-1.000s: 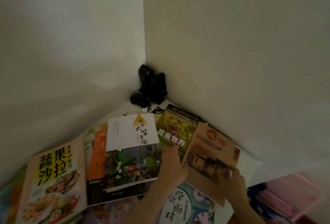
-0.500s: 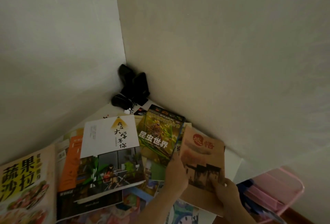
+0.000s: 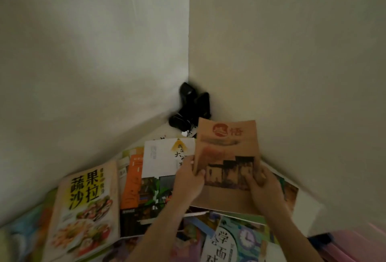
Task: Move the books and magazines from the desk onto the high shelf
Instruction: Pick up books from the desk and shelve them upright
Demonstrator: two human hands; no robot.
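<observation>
I hold a brown paper-covered book [image 3: 226,157] with a red seal mark, lifted and tilted up over the pile. My left hand [image 3: 189,180] grips its left edge, thumb on the cover. My right hand [image 3: 264,187] grips its lower right part, thumb on the cover. Below lie several books and magazines on a white surface: a yellow salad cookbook [image 3: 87,203] at the left, an orange book [image 3: 131,182], a white-topped book [image 3: 163,157] with a photo, and a blue-green book with a clock [image 3: 236,241] at the bottom. No separate shelf is in view.
Two pale walls meet in a corner behind the pile. Black speakers with cables [image 3: 192,107] stand in that corner. The white surface's right edge [image 3: 307,209] drops off, with something pink [image 3: 355,243] below at the lower right.
The brown book has come up off the pile and now stands higher and more upright in both hands, covering the green insect book. The view has swung round.
</observation>
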